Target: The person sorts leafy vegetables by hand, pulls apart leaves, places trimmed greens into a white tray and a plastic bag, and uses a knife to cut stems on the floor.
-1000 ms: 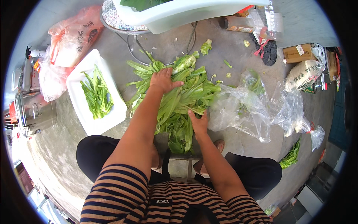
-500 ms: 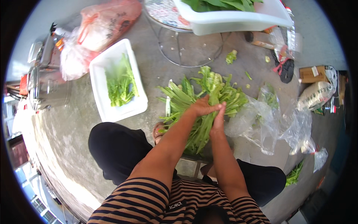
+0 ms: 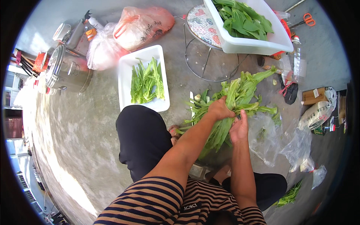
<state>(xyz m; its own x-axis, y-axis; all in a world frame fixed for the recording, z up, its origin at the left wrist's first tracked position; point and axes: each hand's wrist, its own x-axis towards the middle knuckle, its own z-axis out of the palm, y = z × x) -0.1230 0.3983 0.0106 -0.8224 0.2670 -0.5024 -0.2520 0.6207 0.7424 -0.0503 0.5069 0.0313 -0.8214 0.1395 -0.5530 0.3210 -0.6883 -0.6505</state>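
A big bunch of long leafy greens [image 3: 242, 90] fans out in front of me, with leaves hanging down toward my knees. My left hand [image 3: 220, 108] is closed around the middle of the bunch, its thumb pointing right. Just right of and below it, my right hand [image 3: 239, 130] pinches leaves at the bunch's near side; some fingertips are hidden. To the left, a white rectangular tub [image 3: 124, 88] has cut leafy greens [image 3: 148, 82] lying in it. Beside the bunch's left edge, a narrow white strip [image 3: 192, 107] sticks out, mostly covered.
A larger white tub [image 3: 247, 44] of broad green leaves rests on a round patterned stool [image 3: 202, 28]. Clear plastic bags [image 3: 298, 144] lie to the right. Filled plastic bags [image 3: 144, 28] and a metal pot [image 3: 69, 73] stand at the far left. Orange-handled scissors [image 3: 309, 20] are at upper right.
The view has shifted, so the tubs and stool appear farther right. The bunch's far leaves now spread toward the upper right. My right hand has dropped slightly below my left.
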